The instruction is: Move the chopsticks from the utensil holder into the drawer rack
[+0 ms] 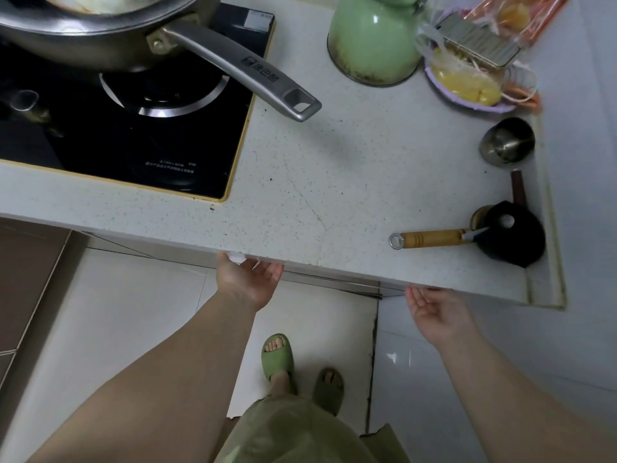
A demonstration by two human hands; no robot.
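Observation:
No chopsticks, utensil holder or drawer rack show in the head view. My left hand (247,279) reaches palm-up under the front edge of the white speckled countertop (334,195). Its fingertips are hidden beneath the edge, next to a small white thing (237,257). My right hand (434,312) is also palm-up further right, with fingers apart, nothing in the palm and its tips just under the edge. A thin metal strip (334,283) runs below the counter between the two hands. Whatever lies under the counter is hidden.
A steel pan's long handle (247,71) juts over the black hob (150,135). At the back stand a green kettle (374,38) and bagged food on a purple plate (467,85). At the right are a metal cup (507,142), a wooden-handled tool (430,238) and a black holder (510,233). My feet in green slippers (277,357) stand on the tiled floor.

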